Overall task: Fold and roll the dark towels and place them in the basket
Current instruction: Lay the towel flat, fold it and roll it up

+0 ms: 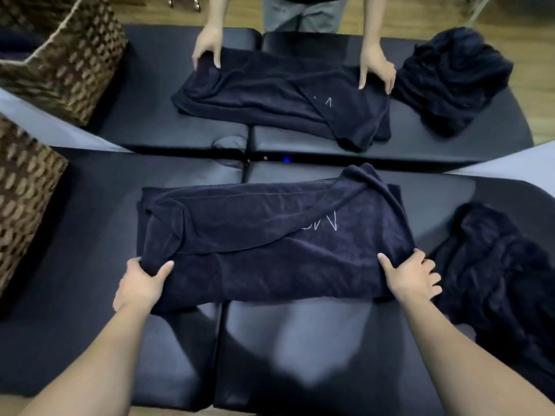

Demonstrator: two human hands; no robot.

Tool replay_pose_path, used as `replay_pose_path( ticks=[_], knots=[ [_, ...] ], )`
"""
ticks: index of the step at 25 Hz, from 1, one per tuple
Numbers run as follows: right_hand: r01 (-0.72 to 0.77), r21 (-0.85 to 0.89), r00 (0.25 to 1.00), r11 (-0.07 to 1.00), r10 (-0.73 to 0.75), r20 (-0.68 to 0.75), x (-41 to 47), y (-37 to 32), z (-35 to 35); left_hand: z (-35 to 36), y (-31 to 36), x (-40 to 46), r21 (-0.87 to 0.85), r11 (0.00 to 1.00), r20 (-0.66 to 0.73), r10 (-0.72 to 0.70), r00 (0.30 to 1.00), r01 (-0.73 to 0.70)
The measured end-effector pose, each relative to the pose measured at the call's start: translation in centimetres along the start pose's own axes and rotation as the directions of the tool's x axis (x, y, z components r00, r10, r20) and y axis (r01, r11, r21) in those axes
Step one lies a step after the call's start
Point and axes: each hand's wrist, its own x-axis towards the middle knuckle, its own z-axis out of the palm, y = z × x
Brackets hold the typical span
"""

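A dark navy towel (270, 235) lies spread across the black padded table (90, 265), partly folded, with pale stitched letters near its right side. My left hand (144, 280) grips the towel's near left corner, thumb on top and fingers tucked under the cloth. At the near right corner, my right hand (411, 277) holds the edge with its thumb lying on the towel and its fingers curled at the side. A brown woven basket (27, 205) stands at the table's left edge. A crumpled heap of dark towels (495, 280) sits to the right.
Beyond the table's far edge, what looks like a mirror (300, 85) repeats the scene: a person's two hands on a towel, a basket at the left and a heap at the right. A seam (222, 355) splits the table's pads.
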Motion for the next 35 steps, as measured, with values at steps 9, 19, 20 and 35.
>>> replay_pose_path(
  ticks=[9, 19, 20, 35],
  knots=[
    [0.165, -0.210, 0.962, 0.964, -0.204, -0.180, -3.5, 0.7, -1.5, -1.5, -4.9, -1.9, 0.085, 0.993, -0.237, -0.060, 0.970, 0.082],
    [-0.364, 0.538, 0.757, 0.761, -0.095, 0.646, -9.9, -17.3, 3.3, -0.5, 5.7, 1.0, -0.272, 0.957, 0.183, -0.051, 0.982, 0.101],
    [-0.379, 0.542, 0.752, 0.750, -0.092, 0.653, -9.7, -17.4, 3.3, -0.7, 6.0, 1.2, -0.348, 0.929, 0.212, -0.056, 0.976, 0.128],
    [-0.365, 0.905, 0.868, 0.218, -0.271, 0.416, -8.1, -23.6, 1.4, -7.5, 9.8, 8.2, -0.873, 0.143, 0.487, 0.236, 0.841, 0.466]
  ],
)
